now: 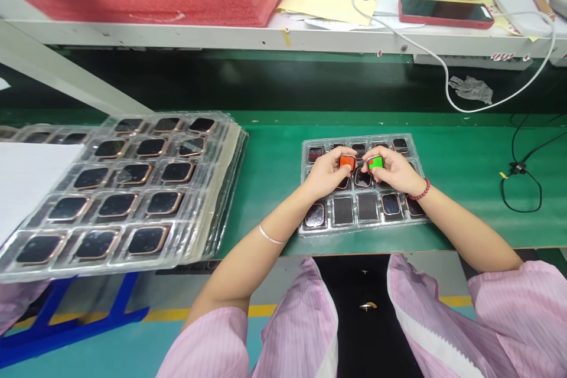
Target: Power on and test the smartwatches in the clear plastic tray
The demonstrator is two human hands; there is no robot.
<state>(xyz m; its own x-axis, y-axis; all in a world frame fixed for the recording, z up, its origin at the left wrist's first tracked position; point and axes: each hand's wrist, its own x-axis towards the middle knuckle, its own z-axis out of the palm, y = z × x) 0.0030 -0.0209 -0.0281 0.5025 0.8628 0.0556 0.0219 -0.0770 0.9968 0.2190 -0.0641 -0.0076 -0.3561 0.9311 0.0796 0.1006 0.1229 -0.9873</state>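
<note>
My left hand [330, 171] pinches a smartwatch [346, 162] whose lit screen is orange, thumb resting on its face. In my right hand [392, 170] is a second smartwatch [375, 163], its screen lit green with some red patches, the thumb at its lower edge. Both are held side by side, slightly apart, above a clear plastic tray [334, 229]. Dark-screened watch bodies such as this one [390, 204] sit in its pockets. Two front pockets, one of them here [342, 210], hold no watch. My hands hide part of the middle and back rows.
On the left rises a stack of clear trays [217, 189] filled with watch bodies, white paper [35, 183] over its edge. A shelf [248, 35] carries pink foam [212, 0], papers and a phone [445, 13]. A white cable [436, 59] hangs down; a black cable [518, 168] lies right.
</note>
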